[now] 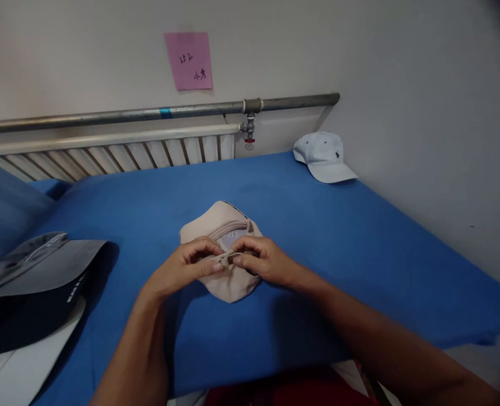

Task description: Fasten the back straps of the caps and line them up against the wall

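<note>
A beige baseball cap [231, 286] lies upside down on the blue table cover, its brim pointing away from me and its inner band and lining showing. My left hand [190, 260] pinches the cap's rear strap from the left, thumb below and fingers above. From the other side, my right hand [261, 258] grips the same strap between thumb and forefinger. Both sets of fingertips nearly meet over the cap's opening. The strap's fastening is too small and partly covered to make out.
Several stacked caps, including a grey cap [59, 265], lie at the left edge. A light blue cap [323, 158] sits at the far right corner by the wall. Behind the blue cover [148, 208] are a radiator [169, 148], a metal pipe [118, 115] and a pink note [190, 61].
</note>
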`<control>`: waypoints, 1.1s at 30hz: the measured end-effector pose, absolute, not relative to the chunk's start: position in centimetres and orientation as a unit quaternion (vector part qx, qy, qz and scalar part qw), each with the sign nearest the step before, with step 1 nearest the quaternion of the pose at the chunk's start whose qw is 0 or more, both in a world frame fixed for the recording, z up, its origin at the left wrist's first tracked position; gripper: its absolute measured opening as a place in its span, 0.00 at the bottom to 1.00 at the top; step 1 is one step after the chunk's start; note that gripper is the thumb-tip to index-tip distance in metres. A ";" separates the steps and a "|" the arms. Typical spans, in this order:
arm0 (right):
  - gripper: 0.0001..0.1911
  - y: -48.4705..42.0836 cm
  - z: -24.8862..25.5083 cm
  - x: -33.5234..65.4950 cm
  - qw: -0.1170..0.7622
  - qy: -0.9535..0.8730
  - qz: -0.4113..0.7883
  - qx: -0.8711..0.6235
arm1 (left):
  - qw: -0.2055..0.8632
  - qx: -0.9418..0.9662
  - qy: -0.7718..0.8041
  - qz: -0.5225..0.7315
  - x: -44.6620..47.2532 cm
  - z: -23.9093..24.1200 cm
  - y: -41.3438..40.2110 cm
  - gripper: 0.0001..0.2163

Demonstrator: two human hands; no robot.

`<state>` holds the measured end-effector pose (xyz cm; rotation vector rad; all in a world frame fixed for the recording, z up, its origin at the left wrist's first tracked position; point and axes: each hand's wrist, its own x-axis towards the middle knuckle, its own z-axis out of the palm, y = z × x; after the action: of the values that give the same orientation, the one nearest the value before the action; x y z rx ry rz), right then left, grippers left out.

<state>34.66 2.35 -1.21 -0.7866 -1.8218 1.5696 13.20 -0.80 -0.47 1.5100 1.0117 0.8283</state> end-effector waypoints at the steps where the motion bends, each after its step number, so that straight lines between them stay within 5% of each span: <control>1: 0.05 2.4 -1.2 34.7 0.297 -0.694 0.586 -0.295 | 0.542 0.635 0.436 0.337 13.4 -0.4 -0.9 0.09; 33: 0.09 2.3 -2.0 34.4 0.278 -0.667 0.624 -0.297 | 0.511 0.670 0.474 0.257 14.0 -0.6 -1.0 0.15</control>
<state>34.37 2.32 -1.97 -0.7975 -1.7895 1.6760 14.02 -1.05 -0.63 1.6121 1.1411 0.6193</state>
